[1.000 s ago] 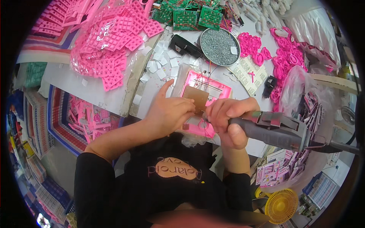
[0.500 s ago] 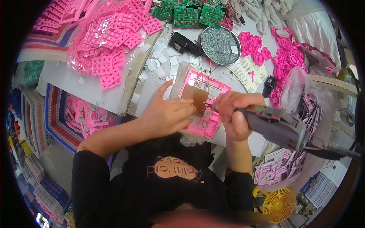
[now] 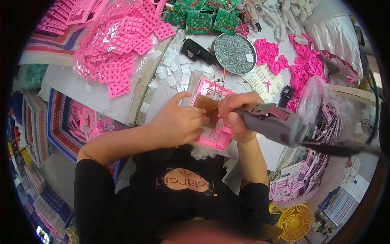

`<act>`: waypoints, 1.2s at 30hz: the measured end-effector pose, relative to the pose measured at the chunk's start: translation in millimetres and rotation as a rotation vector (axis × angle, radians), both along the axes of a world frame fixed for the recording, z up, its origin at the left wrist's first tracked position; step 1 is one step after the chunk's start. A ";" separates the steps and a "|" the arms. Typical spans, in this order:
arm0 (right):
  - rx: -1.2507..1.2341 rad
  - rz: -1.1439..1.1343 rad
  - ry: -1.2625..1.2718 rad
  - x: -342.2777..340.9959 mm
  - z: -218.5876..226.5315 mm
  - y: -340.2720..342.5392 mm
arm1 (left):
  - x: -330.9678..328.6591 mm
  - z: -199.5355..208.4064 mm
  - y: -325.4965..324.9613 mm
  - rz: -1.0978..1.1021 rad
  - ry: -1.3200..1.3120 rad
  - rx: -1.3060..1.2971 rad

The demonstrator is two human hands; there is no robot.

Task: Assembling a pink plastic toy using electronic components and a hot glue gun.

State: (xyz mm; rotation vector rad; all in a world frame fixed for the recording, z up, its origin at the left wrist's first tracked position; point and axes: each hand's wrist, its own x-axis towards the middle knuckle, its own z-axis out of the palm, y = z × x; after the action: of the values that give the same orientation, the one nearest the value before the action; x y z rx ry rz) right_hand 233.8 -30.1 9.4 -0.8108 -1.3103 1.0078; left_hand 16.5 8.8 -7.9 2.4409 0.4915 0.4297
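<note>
— Head view first: what is being worked on, and how far along does it look?

— A pink housing with a brown board seated in it is steadied on the table by the left hand, whose fingers are curled loosely against its left edge, thumb raised. A grey power tool is gripped by the right hand, fingers wrapped shut around its front end, tip lowered onto the housing. The board is judged already placed and fastening under way; whether any fixings are driven cannot be told.

— And around the housing?

— Just beyond it, a round dish of small grey screws is seen. Left of the housing, white pads are scattered, then bagged pink keypads. Farther beyond, green circuit boards are stacked, so much work is judged left. Far right of the housing, pink rings are piled.
</note>
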 end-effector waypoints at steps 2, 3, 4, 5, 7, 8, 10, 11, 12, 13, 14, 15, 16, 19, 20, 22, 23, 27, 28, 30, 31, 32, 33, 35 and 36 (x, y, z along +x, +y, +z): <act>0.059 0.002 0.153 0.9 10.4 2.8 | 9.8 17.0 33.6 -0.178 0.158 -0.054; 0.087 0.017 0.270 -2.5 18.8 5.1 | 20.7 10.4 57.2 -0.064 0.088 -0.108; 0.067 -0.048 0.196 -5.9 32.7 6.3 | 37.5 4.2 85.0 0.048 0.021 -0.157; 0.058 -0.032 0.188 -6.4 39.3 6.0 | 59.4 4.0 111.7 0.216 -0.116 -0.116; 0.043 -0.003 0.165 -3.9 48.7 6.4 | 93.8 -6.6 152.3 0.250 0.073 0.410; 0.073 0.000 0.180 0.4 49.6 3.9 | 112.7 -16.0 161.7 0.246 0.268 0.527; 0.123 0.015 0.221 9.1 41.5 -3.9 | 136.3 -23.1 167.6 0.144 0.349 0.544; 0.118 0.005 0.231 11.7 40.8 -6.3 | 141.4 -25.5 169.7 0.098 0.394 0.551; 0.113 -0.004 0.241 14.4 40.5 -8.6 | 144.6 -28.1 172.1 0.137 0.349 0.557; 0.106 -0.014 0.253 14.6 40.0 -10.8 | 144.7 -32.9 174.1 0.180 0.264 0.591; 0.126 -0.010 0.251 13.8 38.7 -8.9 | 143.4 -37.7 176.1 0.224 0.179 0.625; 0.119 -0.007 0.249 13.4 37.5 -7.7 | 142.3 -42.3 177.5 0.268 0.094 0.658; 0.110 -0.009 0.243 13.5 36.7 -7.2 | 142.7 -35.5 175.4 0.261 0.157 0.594; 0.110 -0.048 0.230 12.9 40.5 -9.6 | 135.6 -7.8 166.7 0.202 0.227 0.444; 0.112 -0.075 0.227 13.8 42.7 -11.6 | 123.2 6.3 153.3 0.146 0.167 0.419; 0.145 -0.068 0.248 14.4 49.6 -15.7 | 92.7 11.7 115.0 0.057 -0.032 0.412; 0.166 -0.059 0.260 14.2 52.3 -16.2 | 76.6 6.1 93.2 0.026 -0.169 0.436; 0.150 -0.001 0.305 3.4 59.3 -15.0 | 45.0 -1.6 36.3 -0.013 -0.196 0.094; 0.140 -0.003 0.306 1.0 58.2 -14.5 | 41.7 -2.6 31.0 -0.007 -0.240 0.014; 0.121 -0.009 0.306 -2.3 54.4 -14.0 | 37.6 -2.9 27.8 0.007 -0.257 -0.039; 0.120 0.005 0.306 -2.3 52.8 -13.5 | 36.2 -2.7 27.4 0.016 -0.267 -0.064; 0.119 0.018 0.307 -1.7 51.0 -13.2 | 36.0 -2.6 27.4 0.024 -0.270 -0.075; 0.118 0.030 0.307 -1.5 50.3 -12.5 | 36.5 -2.5 27.4 0.031 -0.273 -0.087; 0.112 0.005 0.289 -1.9 50.0 -12.5 | 38.4 -1.3 28.6 0.033 -0.245 -0.034; 0.108 -0.009 0.280 -1.9 49.6 -12.2 | 39.6 1.8 30.4 0.030 -0.214 0.030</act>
State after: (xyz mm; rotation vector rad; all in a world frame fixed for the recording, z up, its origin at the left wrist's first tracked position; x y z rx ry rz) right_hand 232.0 -42.3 59.0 -0.5701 -1.1093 0.9948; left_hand 56.0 39.2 -6.0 2.3826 0.4329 0.7071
